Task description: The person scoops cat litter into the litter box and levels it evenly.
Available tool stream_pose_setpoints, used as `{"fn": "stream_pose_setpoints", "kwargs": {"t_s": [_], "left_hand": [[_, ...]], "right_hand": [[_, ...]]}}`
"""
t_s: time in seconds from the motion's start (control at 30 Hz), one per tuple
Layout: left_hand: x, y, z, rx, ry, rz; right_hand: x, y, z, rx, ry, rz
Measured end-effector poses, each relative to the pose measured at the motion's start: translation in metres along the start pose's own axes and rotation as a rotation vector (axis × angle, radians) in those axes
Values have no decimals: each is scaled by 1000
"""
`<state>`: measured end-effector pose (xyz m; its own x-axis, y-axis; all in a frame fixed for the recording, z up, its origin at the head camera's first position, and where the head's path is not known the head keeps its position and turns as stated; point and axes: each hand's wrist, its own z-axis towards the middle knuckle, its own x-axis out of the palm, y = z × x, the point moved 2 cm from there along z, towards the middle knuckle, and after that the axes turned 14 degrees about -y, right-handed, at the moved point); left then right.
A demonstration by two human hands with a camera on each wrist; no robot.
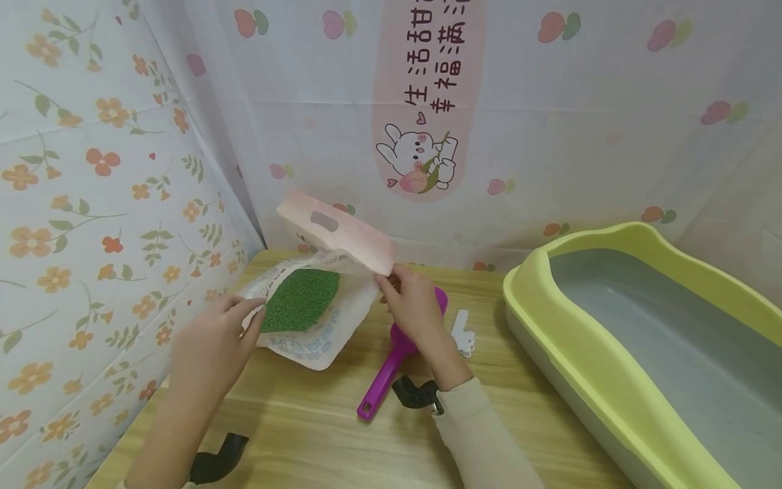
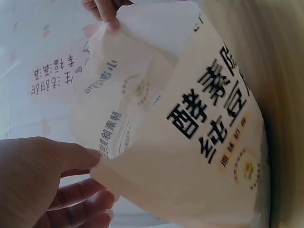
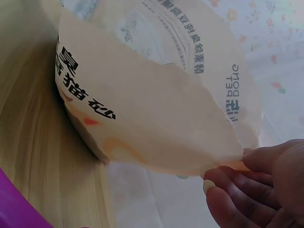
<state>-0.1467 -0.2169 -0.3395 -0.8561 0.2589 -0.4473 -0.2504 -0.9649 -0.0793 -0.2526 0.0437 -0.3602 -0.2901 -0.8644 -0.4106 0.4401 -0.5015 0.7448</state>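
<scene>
A cream paper bag of cat litter (image 1: 351, 326) lies on the wooden table with its mouth spread wide. Green litter pellets (image 1: 302, 299) show inside it. At the left edge of the mouth, my left hand (image 1: 214, 339) pinches the paper between thumb and fingers. My right hand (image 1: 418, 309) pinches the opposite edge, close to the pale pink top flap (image 1: 360, 238) with its oval handle hole. Dark printed characters cover the bag's outside (image 2: 190, 175) in the left wrist view. Beneath my right forearm lies a purple scoop (image 1: 383, 380), partly hidden by that hand.
A large litter box (image 1: 528, 305) with a yellow-green rim and grey base stands on the right. Between it and my right hand lies a small white plastic piece (image 1: 462, 333). Patterned cloths (image 1: 293, 122) hang behind and at the left of the table.
</scene>
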Motion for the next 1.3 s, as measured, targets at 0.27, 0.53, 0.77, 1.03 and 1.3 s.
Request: {"fn": "stream_pose_setpoints", "kwargs": {"t_s": [0.27, 0.53, 0.77, 1.03, 1.3], "left_hand": [[11, -4, 18, -8, 8, -42], [9, 0, 37, -36, 129, -76], [11, 3, 41, -58, 158, -117], [16, 3, 39, -61, 89, -158], [21, 0, 43, -7, -18, -176]], "right_hand": [[-4, -2, 3, 39, 14, -2], [-8, -3, 4, 75, 32, -48], [-15, -3, 4, 97, 88, -76], [-44, -6, -10, 168, 106, -129], [-56, -12, -45, 263, 246, -129]]}}
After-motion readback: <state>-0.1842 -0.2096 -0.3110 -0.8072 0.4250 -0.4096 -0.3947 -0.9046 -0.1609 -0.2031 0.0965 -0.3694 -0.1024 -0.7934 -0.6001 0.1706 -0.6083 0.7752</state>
